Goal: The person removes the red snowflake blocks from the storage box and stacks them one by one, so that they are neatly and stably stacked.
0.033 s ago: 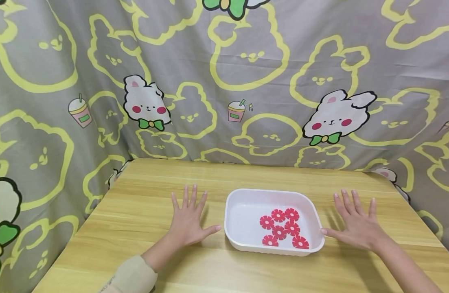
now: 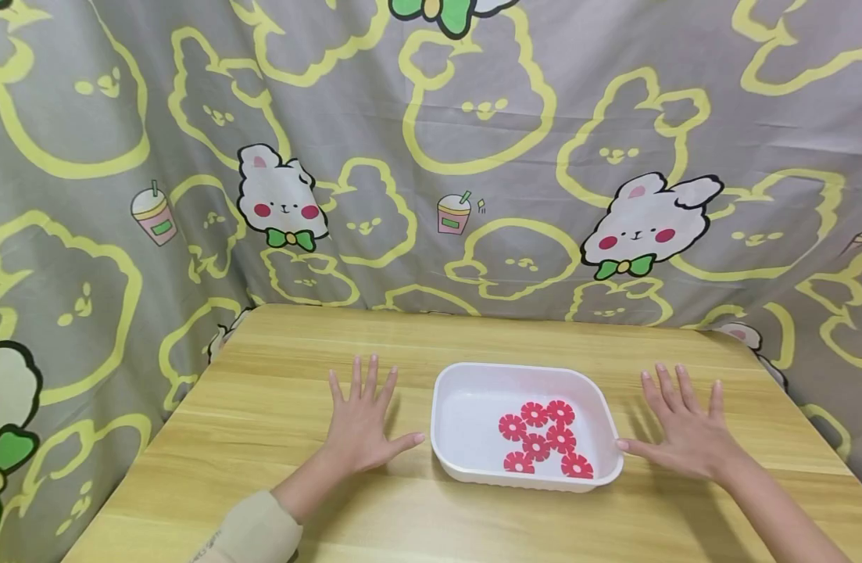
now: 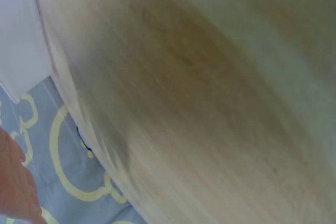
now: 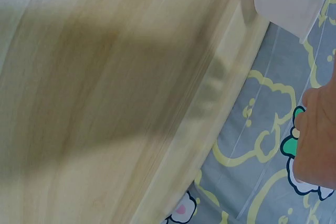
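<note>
Nothing visibly shifts against the earlier head frame: both hands, the tray and the red pieces keep the same positions. Left hand (image 2: pixel 363 428), palm down, is located to the left of the white tray (image 2: pixel 466 430). Its fingers are straight and spread, released, grasping nothing; the thumb points at the tray and its tip is just beside the tray's wall. Right hand (image 2: pixel 687 434), also palm down, is on the opposite side, fingers extended and fanned, likewise released. Its thumb tip meets the tray's right edge in the head view; whether it actually touches cannot be determined. Whether either palm rests on the table cannot be told.

Seven red pieces (image 2: pixel 561 447), round and notched with pale centres, lie flat inside the tray, grouped toward its right half. The tray stands upright on the wood-grain table (image 2: pixel 318 336), between the hands. A light sleeve (image 2: pixel 255 532) covers part of the left forearm. Grey fabric (image 2: pixel 374 109) printed with yellow outlines and white rabbits hangs behind the table.
</note>
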`<state>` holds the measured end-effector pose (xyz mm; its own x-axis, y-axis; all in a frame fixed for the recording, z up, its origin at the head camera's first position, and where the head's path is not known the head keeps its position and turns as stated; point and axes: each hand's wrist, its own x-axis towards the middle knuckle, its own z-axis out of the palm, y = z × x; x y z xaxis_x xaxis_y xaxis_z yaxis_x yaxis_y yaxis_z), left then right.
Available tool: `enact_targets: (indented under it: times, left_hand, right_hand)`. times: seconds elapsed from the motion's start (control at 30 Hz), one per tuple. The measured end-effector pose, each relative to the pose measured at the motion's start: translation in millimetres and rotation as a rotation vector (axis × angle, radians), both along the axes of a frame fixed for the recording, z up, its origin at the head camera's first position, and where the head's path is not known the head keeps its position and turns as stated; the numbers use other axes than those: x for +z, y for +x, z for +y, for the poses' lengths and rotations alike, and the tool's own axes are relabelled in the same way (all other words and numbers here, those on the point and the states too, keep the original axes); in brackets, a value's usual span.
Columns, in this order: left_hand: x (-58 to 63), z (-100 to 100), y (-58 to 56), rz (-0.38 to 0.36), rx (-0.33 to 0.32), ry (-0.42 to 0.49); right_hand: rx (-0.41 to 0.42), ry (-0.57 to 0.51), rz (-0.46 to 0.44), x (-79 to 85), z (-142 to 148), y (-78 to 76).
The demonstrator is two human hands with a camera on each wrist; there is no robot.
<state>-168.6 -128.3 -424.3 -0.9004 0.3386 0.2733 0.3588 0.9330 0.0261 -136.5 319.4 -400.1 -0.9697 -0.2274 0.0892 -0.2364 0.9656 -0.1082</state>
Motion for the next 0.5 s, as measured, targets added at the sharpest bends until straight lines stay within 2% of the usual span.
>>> enact_targets:
  times: [0.27,0.5]
  left_hand:
    - [0.2,0.0,0.3,0.014,0.002,-0.003]
    - [3.1,0.8,-2.6,-0.014,-0.014,0.024]
  right_hand:
    - [-0.001,-0.005,0.004,-1.1,1.4,0.8]
    - [0.020,-0.010,0.049,0.8,0.8,0.2]
